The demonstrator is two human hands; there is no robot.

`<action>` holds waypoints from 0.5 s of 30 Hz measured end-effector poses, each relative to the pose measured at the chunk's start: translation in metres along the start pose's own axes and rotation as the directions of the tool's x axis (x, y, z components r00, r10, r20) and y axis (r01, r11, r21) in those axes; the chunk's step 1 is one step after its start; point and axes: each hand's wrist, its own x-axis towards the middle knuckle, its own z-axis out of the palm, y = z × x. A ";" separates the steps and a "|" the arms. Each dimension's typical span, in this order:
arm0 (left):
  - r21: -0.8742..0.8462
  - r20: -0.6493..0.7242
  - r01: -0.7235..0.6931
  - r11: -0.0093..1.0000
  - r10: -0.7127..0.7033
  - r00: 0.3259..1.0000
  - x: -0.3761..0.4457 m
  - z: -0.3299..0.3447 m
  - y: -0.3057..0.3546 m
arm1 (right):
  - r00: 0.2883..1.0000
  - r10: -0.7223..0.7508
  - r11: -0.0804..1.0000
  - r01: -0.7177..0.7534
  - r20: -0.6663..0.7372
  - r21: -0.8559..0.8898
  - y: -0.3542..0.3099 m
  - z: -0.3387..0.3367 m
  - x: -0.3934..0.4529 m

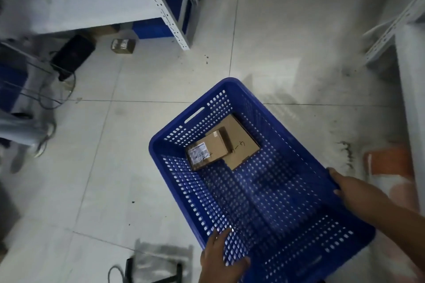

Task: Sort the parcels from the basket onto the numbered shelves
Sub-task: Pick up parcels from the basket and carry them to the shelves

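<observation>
A blue perforated plastic basket (174, 135) is held above the tiled floor, tilted away from me. Two cardboard parcels lie in its far corner: a small box (208, 151) with a white label and handwriting, and a flatter box (241, 145) with handwritten numbers beneath it. My left hand (218, 257) grips the basket's near left rim, thumb inside the wall. My right hand (354, 188) holds the right rim, fingers curled over the edge.
A grey metal shelf unit (165, 11) stands at the back left with blue crates under it. A small brown parcel (123, 46) lies on the floor nearby. Another shelf upright (391, 27) rises at the right. Cables and a black device sit at the left.
</observation>
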 end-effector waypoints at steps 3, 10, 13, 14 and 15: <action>-0.049 0.038 0.029 0.998 -0.027 0.999 0.004 0.010 0.010 | 0.980 0.142 0.708 -0.200 0.141 0.678 -0.005 -0.011 -0.016; 0.018 -0.026 -0.084 0.996 0.085 0.996 0.049 -0.005 0.035 | 0.951 -0.106 0.912 -0.023 -0.290 -0.409 0.014 0.010 -0.022; 0.093 -0.034 -0.066 0.993 0.069 0.997 0.091 -0.030 0.040 | 0.781 -0.318 0.873 0.019 -0.538 -0.488 -0.011 0.033 -0.038; 0.117 -0.042 -0.063 0.991 0.068 0.997 0.107 -0.039 0.039 | 0.768 -0.370 0.856 0.063 -0.523 -0.513 -0.020 0.042 -0.039; 0.140 -0.052 -0.062 0.988 0.070 0.996 0.124 -0.049 0.038 | 0.780 -0.408 0.829 0.098 -0.475 -0.551 -0.031 0.055 -0.040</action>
